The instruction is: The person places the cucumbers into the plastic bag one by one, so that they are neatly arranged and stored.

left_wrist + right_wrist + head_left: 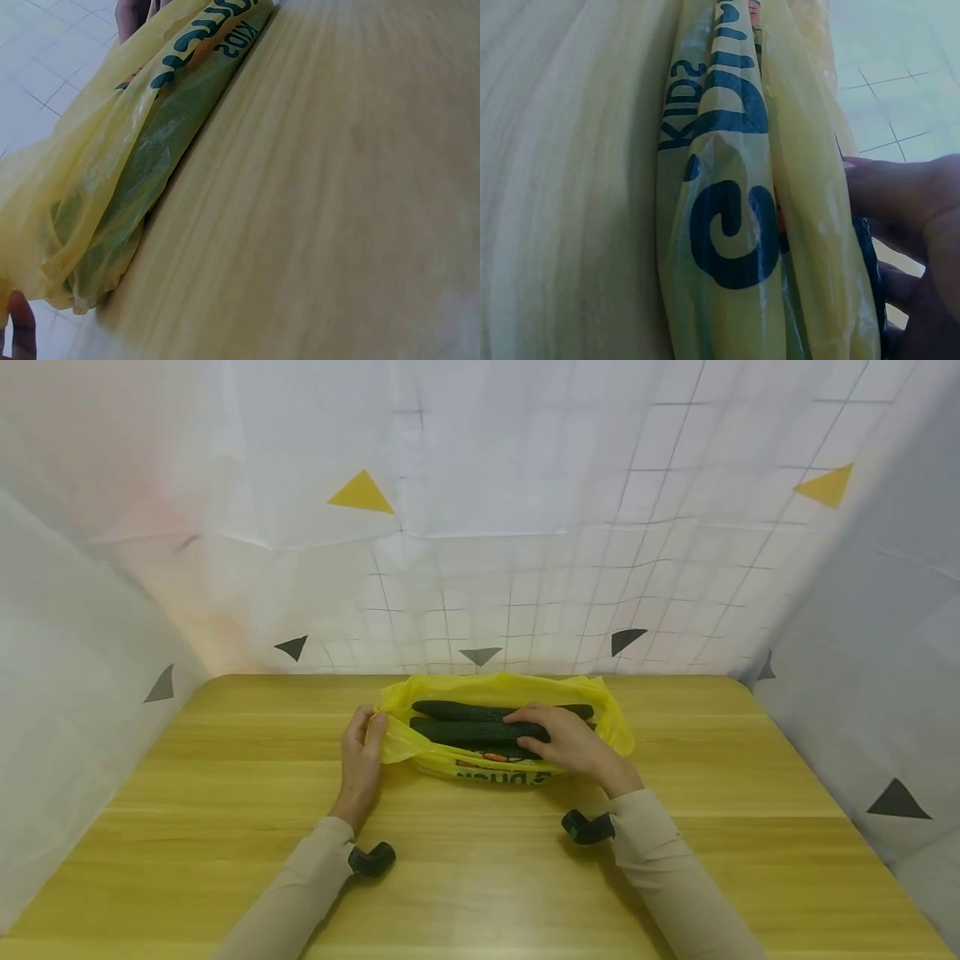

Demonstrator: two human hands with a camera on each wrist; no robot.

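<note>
A yellow plastic bag [442, 763] with dark lettering lies on the table, its mouth spread upward. Inside are long dark green cucumbers [465, 732], side by side and running left to right. At the bag's left end, my left hand [360, 768] pinches the rim between thumb and fingers. My right hand [573, 743] reaches in over the right part and grips a cucumber, fingers on its far side and thumb on the near side. In the right wrist view, the bag's wall [735, 240] hides most of that cucumber.
The wooden table [480, 877] extends around the bag, which lies close to its far edge. White sheeting [495, 585] with grid lines and triangular patches rises behind. Pale walls [862, 693] flank both sides. A small black device [588, 828] is worn at each wrist.
</note>
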